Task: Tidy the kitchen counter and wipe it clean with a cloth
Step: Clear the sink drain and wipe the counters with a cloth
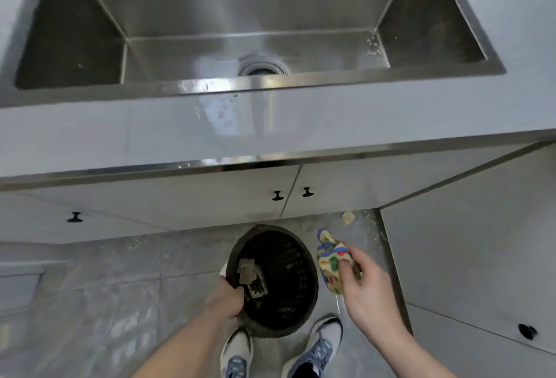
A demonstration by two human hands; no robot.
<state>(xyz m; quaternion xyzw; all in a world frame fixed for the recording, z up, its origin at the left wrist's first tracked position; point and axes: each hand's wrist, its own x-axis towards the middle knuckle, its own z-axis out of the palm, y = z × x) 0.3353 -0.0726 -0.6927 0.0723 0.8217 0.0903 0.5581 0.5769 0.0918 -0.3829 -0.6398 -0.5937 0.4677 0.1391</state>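
Beside the bin [279, 281], right hand [365, 286] grips bunched cloth [331, 260], pointing counterward.

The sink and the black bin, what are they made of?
The sink looks like brushed stainless steel: grey, with a soft sheen and bright glints on its rim. The black bin is probably plastic: dark, matt, with a grid of small holes in its wall.

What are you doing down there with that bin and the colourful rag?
A person stands at the sink. The left hand grips the rim of a dark bin on the floor, which has scraps inside. The right hand holds a bunched, colourful cloth beside the bin. A scrap lies on the floor near the cabinet.
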